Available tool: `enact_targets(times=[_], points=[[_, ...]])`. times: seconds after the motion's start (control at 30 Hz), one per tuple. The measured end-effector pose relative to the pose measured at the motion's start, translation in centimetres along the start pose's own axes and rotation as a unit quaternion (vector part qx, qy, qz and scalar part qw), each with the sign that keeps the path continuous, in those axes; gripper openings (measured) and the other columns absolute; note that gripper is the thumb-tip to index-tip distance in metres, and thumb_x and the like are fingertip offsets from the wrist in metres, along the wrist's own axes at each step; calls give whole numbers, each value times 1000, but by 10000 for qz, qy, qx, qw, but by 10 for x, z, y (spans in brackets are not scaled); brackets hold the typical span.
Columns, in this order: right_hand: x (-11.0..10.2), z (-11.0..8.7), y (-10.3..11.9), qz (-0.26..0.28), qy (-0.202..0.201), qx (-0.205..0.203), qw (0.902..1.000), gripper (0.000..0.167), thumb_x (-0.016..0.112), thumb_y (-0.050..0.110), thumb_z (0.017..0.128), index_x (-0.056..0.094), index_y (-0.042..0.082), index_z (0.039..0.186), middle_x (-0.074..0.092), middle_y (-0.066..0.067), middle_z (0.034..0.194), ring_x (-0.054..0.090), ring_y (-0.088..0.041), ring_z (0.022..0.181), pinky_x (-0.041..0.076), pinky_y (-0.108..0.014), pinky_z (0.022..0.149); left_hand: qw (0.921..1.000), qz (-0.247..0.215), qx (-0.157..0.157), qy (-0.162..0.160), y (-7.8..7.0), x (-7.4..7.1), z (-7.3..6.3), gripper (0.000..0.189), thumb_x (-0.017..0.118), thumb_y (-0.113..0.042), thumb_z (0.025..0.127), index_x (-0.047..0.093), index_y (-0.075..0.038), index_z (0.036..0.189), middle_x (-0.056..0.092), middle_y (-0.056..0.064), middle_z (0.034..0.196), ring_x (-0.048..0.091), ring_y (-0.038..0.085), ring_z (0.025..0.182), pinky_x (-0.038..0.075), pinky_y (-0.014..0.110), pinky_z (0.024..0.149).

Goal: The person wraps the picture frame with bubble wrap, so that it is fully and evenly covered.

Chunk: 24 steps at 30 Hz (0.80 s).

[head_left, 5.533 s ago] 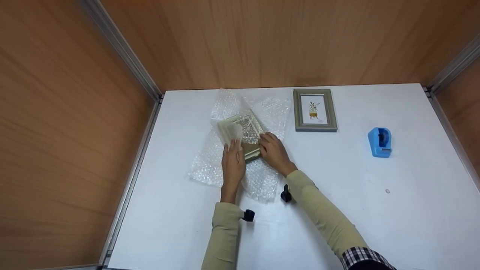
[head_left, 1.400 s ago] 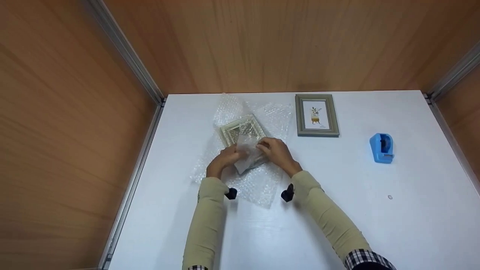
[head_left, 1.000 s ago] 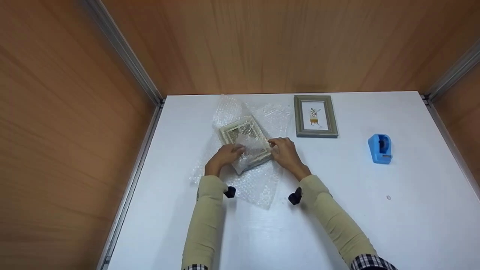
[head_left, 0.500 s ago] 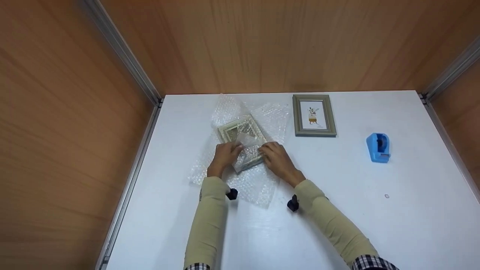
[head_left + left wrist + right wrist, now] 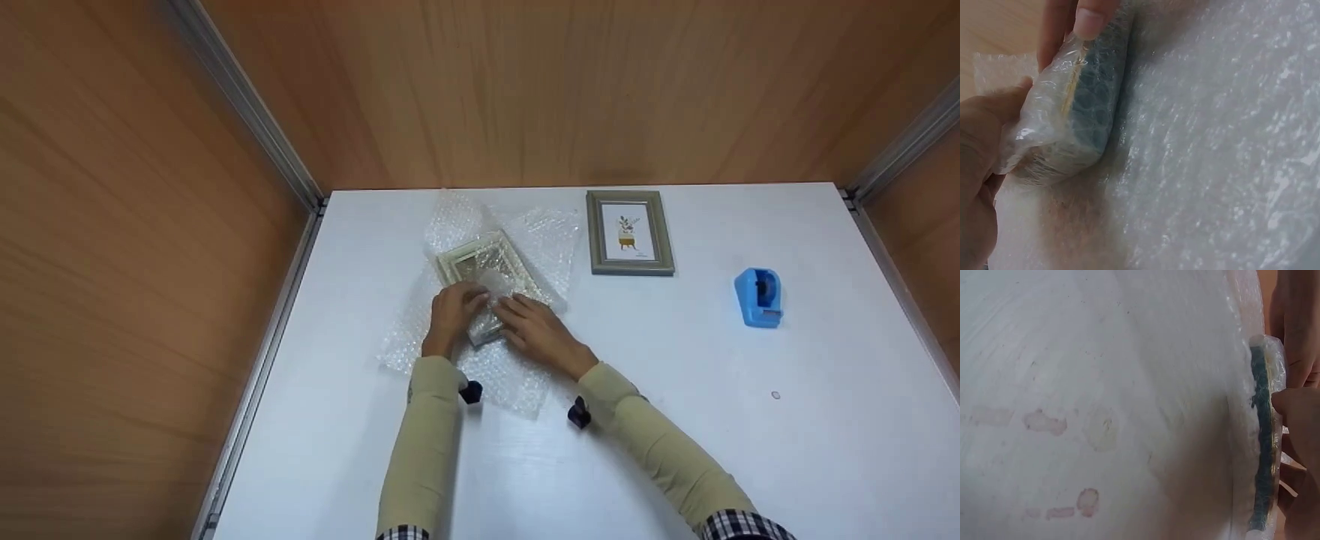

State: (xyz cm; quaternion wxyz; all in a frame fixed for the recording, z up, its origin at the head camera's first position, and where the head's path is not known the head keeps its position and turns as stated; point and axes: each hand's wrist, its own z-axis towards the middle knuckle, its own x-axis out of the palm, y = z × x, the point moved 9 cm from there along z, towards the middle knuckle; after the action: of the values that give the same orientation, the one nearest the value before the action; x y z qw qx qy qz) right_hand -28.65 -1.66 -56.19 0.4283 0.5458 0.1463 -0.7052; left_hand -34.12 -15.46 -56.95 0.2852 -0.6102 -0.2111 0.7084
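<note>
A picture frame [image 5: 510, 253] with a pale, gold-toned moulding lies tilted on a spread sheet of bubble wrap [image 5: 506, 382] in the head view. Part of the wrap is folded over the frame's near end. My left hand [image 5: 454, 309] pinches this fold at the frame's left; in the left wrist view the clear flap [image 5: 1044, 121] sits against its thumb and fingers. With fingers extended, my right hand [image 5: 540, 330] rests on the wrapped near end. The right wrist view shows the frame's blue-green side [image 5: 1264, 439] through the wrap. Both hands hide part of the near end.
Another picture frame [image 5: 660, 225], olive-grey with a plant print, lies at the back of the white table [image 5: 862, 450]. A blue tape dispenser [image 5: 750, 304] stands to the right. Wooden panels [image 5: 510, 90] rise behind and at the sides.
Over the last seconds the bubble wrap has been drawn over the frame's near end. My right hand has moved left from the frame's right edge onto the fold; the left stays near the same spot.
</note>
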Motion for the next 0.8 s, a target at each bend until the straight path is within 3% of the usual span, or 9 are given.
enact_targets(times=[0.23,0.37,0.53,0.67,0.8], points=[[7,4,3,-115,359,231,9990,52,56,31,96,47,7,141,47,-18,144,43,-40,131,34,-53,109,9993,259,-19,-277,1,0,-1,23,71,-22,85,70,-10,105,73,6,99,67,25,95,51,41,86],[9,6,4,-54,472,489,9977,54,54,32,97,44,7,143,45,-18,145,41,-41,131,33,-55,109,9994,166,-115,-289,0,4,-1,38,71,-15,86,61,-5,121,68,12,113,64,28,103,49,41,92],[10,8,5,-23,502,633,9967,55,53,32,97,42,7,144,44,-18,145,41,-41,131,33,-55,108,9987,78,107,-495,-6,5,-2,53,68,-4,85,45,1,133,55,17,124,58,31,111,47,42,97],[9,10,6,7,500,672,9965,52,51,30,98,43,5,143,44,-19,145,41,-41,131,33,-55,109,9937,526,233,-959,-8,0,-1,55,74,-9,81,46,2,127,51,17,116,55,32,107,46,42,95],[12,10,5,-8,568,809,9951,49,49,31,99,45,5,141,43,-19,146,40,-41,132,33,-55,108,9843,1115,-42,-1365,-4,-6,-3,38,75,-23,82,53,-5,106,47,15,120,47,33,113,38,42,99]])
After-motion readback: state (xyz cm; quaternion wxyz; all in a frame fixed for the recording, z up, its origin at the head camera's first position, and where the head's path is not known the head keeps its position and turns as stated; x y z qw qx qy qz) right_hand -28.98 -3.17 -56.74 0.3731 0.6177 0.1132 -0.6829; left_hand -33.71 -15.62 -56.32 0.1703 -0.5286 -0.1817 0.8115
